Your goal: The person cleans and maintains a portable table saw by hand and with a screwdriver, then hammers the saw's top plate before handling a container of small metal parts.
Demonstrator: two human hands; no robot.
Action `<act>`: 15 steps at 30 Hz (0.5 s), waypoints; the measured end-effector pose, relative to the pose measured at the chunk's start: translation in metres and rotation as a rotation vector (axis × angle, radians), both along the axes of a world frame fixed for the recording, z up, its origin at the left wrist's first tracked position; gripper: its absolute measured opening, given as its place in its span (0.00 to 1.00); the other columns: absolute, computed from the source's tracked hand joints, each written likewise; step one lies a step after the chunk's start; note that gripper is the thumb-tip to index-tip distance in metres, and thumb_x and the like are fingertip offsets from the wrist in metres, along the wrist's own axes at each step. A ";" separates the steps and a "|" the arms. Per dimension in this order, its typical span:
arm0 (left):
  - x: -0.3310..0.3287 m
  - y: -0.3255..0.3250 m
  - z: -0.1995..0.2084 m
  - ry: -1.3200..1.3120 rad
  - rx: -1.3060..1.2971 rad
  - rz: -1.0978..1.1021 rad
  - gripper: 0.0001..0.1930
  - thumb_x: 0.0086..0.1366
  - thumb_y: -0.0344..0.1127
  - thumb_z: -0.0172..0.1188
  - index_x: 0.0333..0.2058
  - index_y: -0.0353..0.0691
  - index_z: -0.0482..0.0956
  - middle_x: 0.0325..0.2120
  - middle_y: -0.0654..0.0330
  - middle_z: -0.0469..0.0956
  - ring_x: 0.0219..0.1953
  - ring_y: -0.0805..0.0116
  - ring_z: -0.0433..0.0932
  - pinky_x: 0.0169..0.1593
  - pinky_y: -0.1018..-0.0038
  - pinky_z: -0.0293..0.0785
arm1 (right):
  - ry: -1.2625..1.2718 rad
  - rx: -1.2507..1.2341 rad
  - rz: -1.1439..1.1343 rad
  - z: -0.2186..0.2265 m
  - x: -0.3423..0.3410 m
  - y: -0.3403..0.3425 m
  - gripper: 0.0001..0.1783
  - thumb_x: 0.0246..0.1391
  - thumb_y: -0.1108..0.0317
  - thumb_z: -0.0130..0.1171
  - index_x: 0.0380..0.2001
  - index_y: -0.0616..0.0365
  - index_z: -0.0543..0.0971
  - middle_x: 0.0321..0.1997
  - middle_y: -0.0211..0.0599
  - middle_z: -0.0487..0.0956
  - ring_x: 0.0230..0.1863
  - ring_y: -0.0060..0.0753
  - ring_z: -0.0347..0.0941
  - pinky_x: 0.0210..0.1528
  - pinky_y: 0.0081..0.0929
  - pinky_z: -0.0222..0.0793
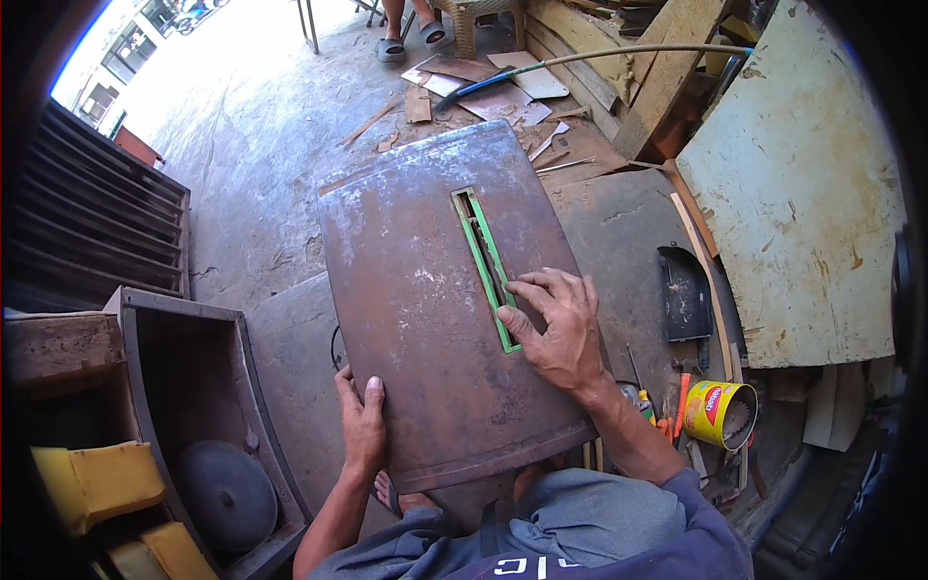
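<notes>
A worn, rusty-brown panel [406, 290] with pale scuffs lies across my lap, tilted in view. A long narrow slot with a bright green border [490, 253] runs through it right of the middle. The slot is dark inside, and its right border looks ragged. My left hand [362, 420] grips the panel's lower left edge, thumb on top and fingers partly hidden at the side. My right hand [556, 333] rests over the slot's lower part, thumb and forefinger apart by the green border. I make out nothing held in it.
To the left stands an open metal box [184, 319] with a round dark disc [224, 493], beside yellow foam pieces [101, 483]. On the right are a yellow tin [720, 414], a black dustpan-like tray [684, 295] and a pale board [793, 203]. Scraps lie ahead near a person's sandalled feet [391, 50].
</notes>
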State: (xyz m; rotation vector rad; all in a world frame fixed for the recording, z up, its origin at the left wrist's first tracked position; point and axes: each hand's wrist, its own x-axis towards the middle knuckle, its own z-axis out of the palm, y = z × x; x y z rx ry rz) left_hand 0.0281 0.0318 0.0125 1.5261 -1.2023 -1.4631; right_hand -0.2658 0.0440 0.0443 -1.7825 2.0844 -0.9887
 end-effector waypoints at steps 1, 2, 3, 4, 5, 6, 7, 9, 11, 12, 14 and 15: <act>0.000 0.000 -0.001 0.013 0.001 0.001 0.22 0.77 0.39 0.51 0.62 0.35 0.59 0.55 0.49 0.70 0.58 0.63 0.69 0.64 0.66 0.64 | 0.002 0.001 -0.001 -0.001 0.000 0.001 0.29 0.62 0.40 0.59 0.49 0.54 0.85 0.51 0.40 0.80 0.63 0.46 0.67 0.71 0.65 0.46; 0.000 -0.001 0.000 0.014 0.002 0.000 0.22 0.77 0.39 0.51 0.62 0.35 0.59 0.55 0.49 0.70 0.58 0.63 0.69 0.64 0.66 0.64 | 0.014 0.005 0.001 -0.001 -0.001 0.002 0.29 0.61 0.39 0.60 0.48 0.52 0.85 0.52 0.40 0.80 0.64 0.47 0.66 0.71 0.67 0.44; 0.000 -0.001 0.002 0.013 0.016 -0.007 0.21 0.77 0.39 0.51 0.62 0.35 0.59 0.55 0.49 0.70 0.57 0.63 0.70 0.64 0.66 0.64 | 0.026 0.010 0.005 -0.002 -0.001 0.003 0.28 0.61 0.39 0.60 0.48 0.51 0.86 0.52 0.40 0.80 0.65 0.47 0.65 0.71 0.70 0.42; -0.001 -0.002 0.002 0.011 0.030 -0.015 0.21 0.77 0.39 0.50 0.61 0.35 0.59 0.55 0.49 0.70 0.57 0.63 0.70 0.64 0.66 0.64 | 0.028 0.012 0.005 -0.002 -0.002 0.005 0.28 0.61 0.39 0.60 0.48 0.51 0.86 0.52 0.40 0.80 0.65 0.47 0.65 0.71 0.70 0.42; -0.001 -0.002 0.002 0.013 0.032 -0.016 0.21 0.77 0.39 0.50 0.61 0.35 0.59 0.55 0.49 0.70 0.57 0.63 0.70 0.64 0.66 0.64 | 0.026 0.016 0.014 -0.002 -0.002 0.006 0.28 0.60 0.38 0.60 0.45 0.51 0.87 0.53 0.40 0.80 0.66 0.47 0.65 0.71 0.70 0.41; 0.000 -0.002 0.002 -0.013 0.031 -0.019 0.21 0.77 0.40 0.50 0.61 0.36 0.59 0.55 0.49 0.70 0.57 0.62 0.70 0.64 0.66 0.64 | 0.020 0.019 0.025 -0.003 -0.001 0.007 0.27 0.60 0.38 0.60 0.41 0.51 0.89 0.54 0.40 0.80 0.67 0.47 0.64 0.72 0.69 0.40; 0.001 -0.002 0.001 -0.039 0.031 -0.023 0.21 0.77 0.40 0.50 0.61 0.36 0.59 0.54 0.49 0.70 0.57 0.62 0.70 0.64 0.66 0.65 | 0.017 0.019 0.026 -0.002 -0.003 0.009 0.27 0.60 0.38 0.60 0.41 0.51 0.89 0.54 0.40 0.80 0.67 0.47 0.64 0.72 0.69 0.40; 0.002 -0.001 -0.002 -0.035 0.026 -0.026 0.21 0.77 0.40 0.50 0.62 0.36 0.59 0.54 0.48 0.70 0.57 0.62 0.70 0.64 0.65 0.65 | 0.015 -0.003 0.161 0.002 -0.013 0.017 0.22 0.60 0.43 0.64 0.31 0.52 0.90 0.52 0.40 0.81 0.65 0.48 0.67 0.73 0.68 0.39; 0.002 -0.002 -0.001 -0.028 0.016 -0.032 0.22 0.78 0.41 0.49 0.62 0.36 0.59 0.55 0.48 0.70 0.57 0.61 0.70 0.63 0.65 0.65 | -0.079 -0.069 0.220 0.006 -0.022 0.028 0.20 0.59 0.48 0.66 0.27 0.54 0.89 0.50 0.40 0.82 0.62 0.48 0.70 0.73 0.64 0.45; 0.000 -0.001 0.001 -0.039 0.020 -0.024 0.22 0.78 0.41 0.49 0.62 0.36 0.59 0.55 0.48 0.70 0.58 0.61 0.70 0.64 0.65 0.65 | -0.175 -0.126 0.280 0.005 -0.025 0.034 0.20 0.59 0.52 0.68 0.23 0.56 0.87 0.47 0.40 0.83 0.59 0.47 0.73 0.72 0.60 0.51; -0.002 -0.001 0.006 -0.051 0.026 -0.021 0.22 0.78 0.42 0.49 0.61 0.35 0.59 0.55 0.48 0.70 0.58 0.61 0.70 0.64 0.65 0.65 | -0.280 -0.142 0.173 -0.006 -0.025 0.038 0.19 0.59 0.55 0.69 0.21 0.58 0.86 0.45 0.40 0.83 0.56 0.47 0.74 0.69 0.55 0.58; -0.002 -0.001 0.009 -0.042 0.051 -0.019 0.22 0.78 0.42 0.49 0.61 0.35 0.59 0.55 0.48 0.70 0.58 0.61 0.69 0.64 0.65 0.64 | -0.380 -0.158 0.072 -0.008 -0.025 0.039 0.19 0.58 0.58 0.69 0.19 0.60 0.84 0.43 0.40 0.83 0.53 0.46 0.75 0.66 0.50 0.64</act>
